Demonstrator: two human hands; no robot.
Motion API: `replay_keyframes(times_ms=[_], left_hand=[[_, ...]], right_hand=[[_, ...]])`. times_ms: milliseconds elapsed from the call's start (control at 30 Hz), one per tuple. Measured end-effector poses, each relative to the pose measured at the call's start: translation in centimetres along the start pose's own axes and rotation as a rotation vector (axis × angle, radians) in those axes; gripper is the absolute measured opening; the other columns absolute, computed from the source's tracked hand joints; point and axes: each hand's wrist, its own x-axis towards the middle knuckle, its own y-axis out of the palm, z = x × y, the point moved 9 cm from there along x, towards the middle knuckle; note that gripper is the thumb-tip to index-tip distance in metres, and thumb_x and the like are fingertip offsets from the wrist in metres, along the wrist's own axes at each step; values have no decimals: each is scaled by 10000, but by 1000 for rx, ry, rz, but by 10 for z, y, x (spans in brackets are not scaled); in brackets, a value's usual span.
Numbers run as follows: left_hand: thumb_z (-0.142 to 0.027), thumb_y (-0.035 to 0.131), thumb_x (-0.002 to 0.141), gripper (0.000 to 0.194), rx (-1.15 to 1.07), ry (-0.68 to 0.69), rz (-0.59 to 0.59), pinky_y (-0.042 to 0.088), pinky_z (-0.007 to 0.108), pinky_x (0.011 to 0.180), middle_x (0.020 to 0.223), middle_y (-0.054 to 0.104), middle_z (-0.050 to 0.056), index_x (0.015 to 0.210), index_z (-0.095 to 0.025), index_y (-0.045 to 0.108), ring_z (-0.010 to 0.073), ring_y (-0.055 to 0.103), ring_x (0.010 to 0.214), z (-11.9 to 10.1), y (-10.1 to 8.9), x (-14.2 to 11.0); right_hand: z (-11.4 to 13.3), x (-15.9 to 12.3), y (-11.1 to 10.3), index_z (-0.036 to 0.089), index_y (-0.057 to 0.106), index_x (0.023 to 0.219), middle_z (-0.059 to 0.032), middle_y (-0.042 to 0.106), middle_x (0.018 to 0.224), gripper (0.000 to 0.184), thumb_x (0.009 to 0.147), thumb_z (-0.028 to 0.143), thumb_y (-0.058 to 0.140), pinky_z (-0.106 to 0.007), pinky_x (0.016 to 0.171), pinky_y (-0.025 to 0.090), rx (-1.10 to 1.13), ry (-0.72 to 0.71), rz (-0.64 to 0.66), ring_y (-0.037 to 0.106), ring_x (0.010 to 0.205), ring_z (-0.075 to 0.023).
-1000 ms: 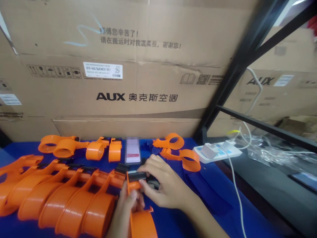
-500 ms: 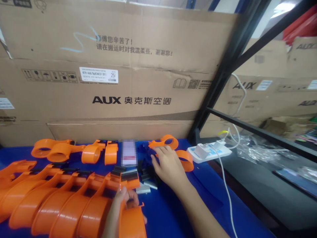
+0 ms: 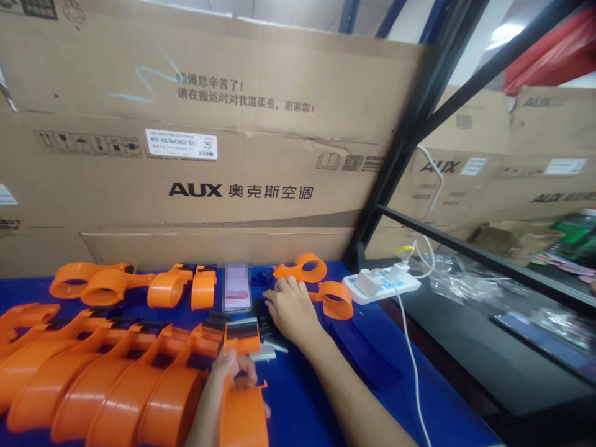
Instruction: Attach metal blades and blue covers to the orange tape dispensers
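Note:
My left hand (image 3: 235,372) is closed around the handle of an orange tape dispenser (image 3: 244,416) at the bottom centre. The dispenser's head, with a black strip and a pale toothed edge, points away from me. My right hand (image 3: 291,310) is over small black parts (image 3: 265,320) at the table's back, its fingers bent downward. Whatever lies under its fingertips is hidden. Just beyond and to the right of it lie two more orange dispensers (image 3: 338,301). Small dark blue pieces (image 3: 261,275) sit left of its fingers. Pale grey strips (image 3: 264,354) lie between my hands.
Several orange tape dispensers (image 3: 172,403) stand in a row at left, with others (image 3: 105,287) behind. A phone (image 3: 237,288) lies before the large cardboard box (image 3: 242,124). A white power strip (image 3: 382,285) with a cable (image 3: 414,372) is at right, beside a black metal frame (image 3: 410,143).
My right hand has drawn slightly left and back from the orange dispenser, its fingers more bent. My left hand still holds its dispenser. The view has shifted slightly.

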Motion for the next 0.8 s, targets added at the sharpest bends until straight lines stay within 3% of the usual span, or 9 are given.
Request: replay_keyframes(times_ms=[200,367,533,667,800], left_hand=[[-616,641,873,493,39,-14,-67,526,318,567,613,709,76,736,-148,708,265,724,590,1,-5,-3],[-655,681,834,544,35,-3,-49,548,335,627,650,735,122,745,-119,697,286,752,649,5,-11,-3],[-548,798,785,428,38,10,-283,523,312,628,600,738,112,769,-137,677,300,765,679,7,-34,-4],[-542,827,755,428,14,77,-400,532,320,621,575,730,89,788,-153,649,309,771,687,7,-39,-5],[-530,853,728,441,-21,174,-497,559,333,612,607,722,36,867,-180,624,298,773,672,3,-39,-8]], right_hand=[[-7,1,-5,204,735,913,-152,681,1017,150,948,223,591,-426,829,408,62,29,-37,547,994,-313],[-22,-4,-21,187,669,1018,-125,717,967,198,1009,194,472,-377,795,468,153,79,-96,643,935,-274],[-8,-18,-54,228,600,1004,-45,734,927,103,1016,251,500,-324,787,530,716,-54,-203,705,858,-211],[15,-28,-72,227,594,904,-11,686,820,75,972,242,568,-286,697,503,834,-158,-221,651,730,-170],[27,-30,-74,221,572,886,-10,650,812,57,934,194,588,-271,668,483,898,-207,-208,605,716,-157]])
